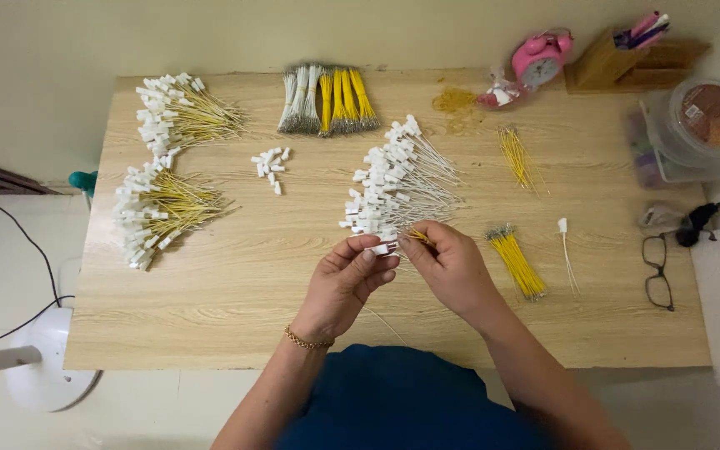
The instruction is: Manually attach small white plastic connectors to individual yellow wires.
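Pinched between the fingertips of the left hand (345, 279) is a small white plug (382, 248), and the right hand (452, 265) closes its thumb and forefinger on a yellow wire (418, 237) whose end meets that plug. Both hands hover just above the wooden tabletop (243, 275), a little in from the middle of its near edge, and a thin white wire (385, 323) trails down from the grip toward that edge.

Just beyond the hands, touching distance from the plug, lies a big fan of white wires with plugs (397, 179) at the tabletop's centre. Two heaps of yellow wires with white plugs lie by the left edge, one (178, 112) in the far left corner and one (158, 212) nearer. At the far edge rests a bundle of grey and yellow wires (328, 100). A cut bunch of yellow wires (517, 262) lies just right of the right hand, a thinner bunch (517, 157) beyond it. A few loose plugs (271, 167) sit left of centre. Eyeglasses (657, 268) lie by the right edge, a pink clock (539, 57) toward the far right corner.
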